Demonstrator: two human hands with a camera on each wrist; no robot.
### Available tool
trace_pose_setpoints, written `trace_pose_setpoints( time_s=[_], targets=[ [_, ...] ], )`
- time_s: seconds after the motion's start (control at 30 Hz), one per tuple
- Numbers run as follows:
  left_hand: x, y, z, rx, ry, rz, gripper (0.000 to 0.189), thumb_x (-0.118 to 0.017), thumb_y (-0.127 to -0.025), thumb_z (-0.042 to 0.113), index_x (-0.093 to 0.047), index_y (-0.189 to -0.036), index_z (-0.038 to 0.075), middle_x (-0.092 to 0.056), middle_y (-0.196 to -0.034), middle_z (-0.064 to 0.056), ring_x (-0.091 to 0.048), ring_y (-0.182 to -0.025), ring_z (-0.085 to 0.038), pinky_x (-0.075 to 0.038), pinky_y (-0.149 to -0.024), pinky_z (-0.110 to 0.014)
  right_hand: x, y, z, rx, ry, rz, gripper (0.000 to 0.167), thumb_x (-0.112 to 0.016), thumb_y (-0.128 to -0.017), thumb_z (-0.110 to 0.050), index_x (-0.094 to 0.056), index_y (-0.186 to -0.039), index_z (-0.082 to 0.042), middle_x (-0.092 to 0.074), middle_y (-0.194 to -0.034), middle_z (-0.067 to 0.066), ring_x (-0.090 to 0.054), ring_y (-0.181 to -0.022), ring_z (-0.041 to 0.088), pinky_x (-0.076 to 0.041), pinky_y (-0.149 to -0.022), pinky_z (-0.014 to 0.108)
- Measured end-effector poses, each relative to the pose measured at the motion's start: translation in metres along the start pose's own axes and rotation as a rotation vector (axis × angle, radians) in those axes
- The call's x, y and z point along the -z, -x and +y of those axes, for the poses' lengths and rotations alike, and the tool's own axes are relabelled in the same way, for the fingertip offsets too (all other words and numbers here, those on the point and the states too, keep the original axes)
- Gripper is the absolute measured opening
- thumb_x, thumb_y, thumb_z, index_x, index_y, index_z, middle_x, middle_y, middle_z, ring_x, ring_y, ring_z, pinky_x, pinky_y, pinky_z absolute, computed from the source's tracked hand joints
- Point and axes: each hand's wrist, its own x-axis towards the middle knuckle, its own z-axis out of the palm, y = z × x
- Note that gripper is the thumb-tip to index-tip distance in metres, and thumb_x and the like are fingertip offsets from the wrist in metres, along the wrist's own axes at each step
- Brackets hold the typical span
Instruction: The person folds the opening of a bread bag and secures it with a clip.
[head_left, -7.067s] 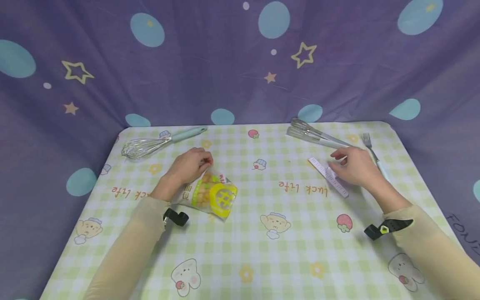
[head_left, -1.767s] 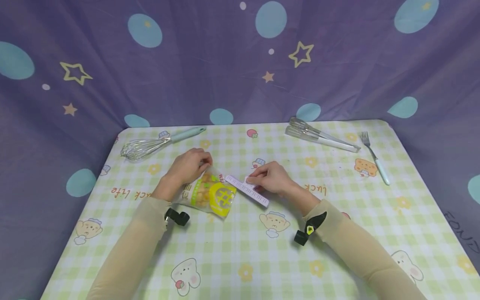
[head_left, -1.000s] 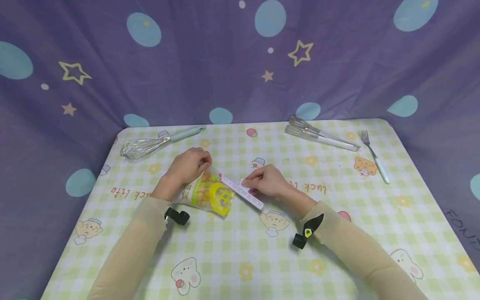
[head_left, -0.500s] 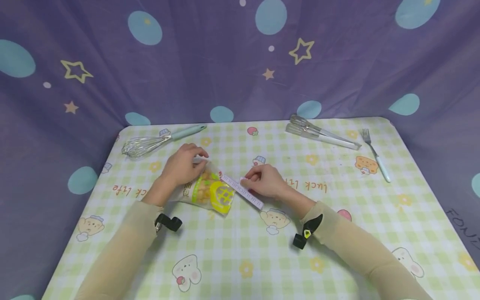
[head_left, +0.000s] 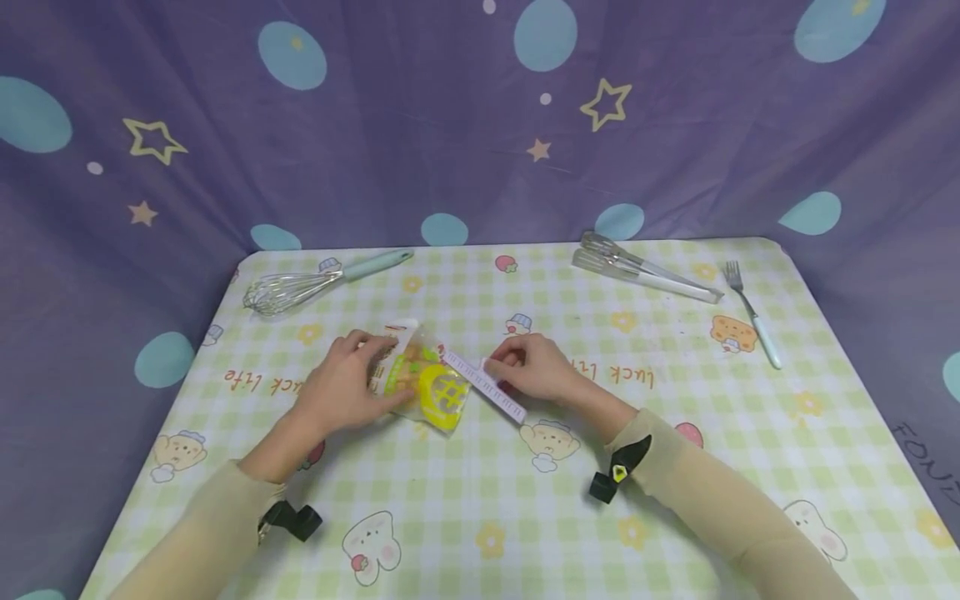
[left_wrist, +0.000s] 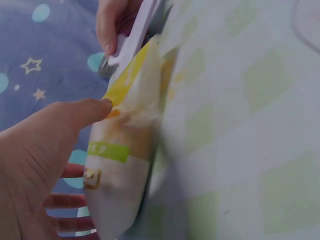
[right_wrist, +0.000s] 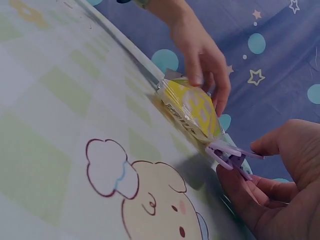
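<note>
A clear plastic bag of yellowish food pieces (head_left: 442, 398), printed yellow and green, lies left of the table's middle. My left hand (head_left: 341, 387) is at its left side with spread, fairly straight fingers; in the left wrist view the thumb (left_wrist: 90, 111) touches the bag's face. A long lilac bag clip (head_left: 495, 398) with ruler-like marks slants along the bag's right edge. My right hand (head_left: 534, 367) pinches the clip's handle between thumb and fingers. The right wrist view shows the clip (right_wrist: 231, 156) end-on at the bag's edge; whether it grips the plastic, I cannot tell.
A whisk (head_left: 300, 289) with a pale green handle lies at the back left. Metal tongs (head_left: 648, 275) are at the back right, with a fork (head_left: 753, 317) to their right. A purple patterned curtain (head_left: 465, 125) hangs behind the checked table (head_left: 555, 533).
My right hand has brought the clip leftward from the right side to the bag's edge. My left hand has let go of the bag's top corner and slid nearer, fingers spreading.
</note>
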Motion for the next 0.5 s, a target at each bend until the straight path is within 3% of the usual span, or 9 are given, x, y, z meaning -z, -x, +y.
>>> trace_pose_setpoints(
  time_s=[0.2,0.5],
  targets=[
    [-0.0035,0.0059,0.0034,-0.017,-0.01,-0.006,0.087,-0.086,-0.084,0.054,-0.055,-0.154,0.013,-0.06,-0.141,-0.019,-0.062,-0.123,-0.042,-0.058,-0.094,-0.06,0.0028,0.0007,0.0012,-0.028,-0.009,-0.063,0.024,-0.075,-0.099,-0.027,-0.076,-0.114,-0.009,-0.076,-0.086,0.003,-0.071,-0.071,0.016,-0.055,-0.072,0.027],
    [-0.0004,-0.001,0.0006,-0.066,-0.022,-0.028,0.088,-0.091,-0.08,0.051,-0.058,-0.151,0.011,-0.065,-0.136,-0.018,-0.067,-0.119,-0.041,-0.057,-0.099,-0.058,0.0061,0.0025,0.0011,-0.064,-0.099,-0.15,0.028,-0.079,-0.096,-0.023,-0.074,-0.117,-0.004,-0.078,-0.089,0.007,-0.076,-0.072,0.017,-0.063,-0.074,0.03]
  ],
)
